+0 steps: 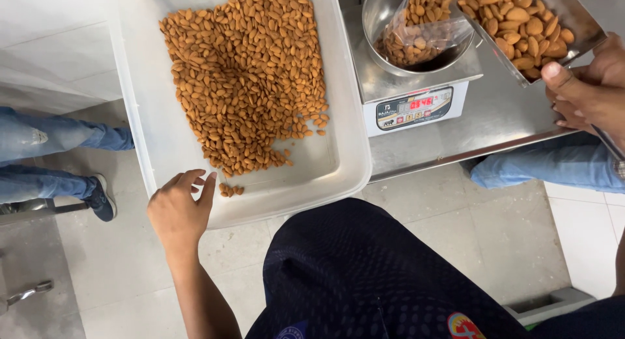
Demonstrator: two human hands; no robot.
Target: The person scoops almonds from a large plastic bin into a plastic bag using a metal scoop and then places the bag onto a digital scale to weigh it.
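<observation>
My left hand (179, 209) rests on the near rim of a large white plastic tub (338, 163), fingers loosely apart and holding nothing. A heap of almonds (244, 78) fills the tub's far and middle part, and a few loose ones lie by my fingertips. My right hand (586, 85) grips a flat steel scoop (573, 16) loaded with almonds, its low end tipped toward a clear plastic bag (423, 33) of almonds. The bag sits in a steel bowl (377, 20) on a digital scale (416, 104).
The scale stands on a steel counter (508, 117) right of the tub. Another person's jeans and dark shoe (101, 199) are at the left on the tiled floor. A jeans-clad leg (553, 169) shows under the counter edge at right.
</observation>
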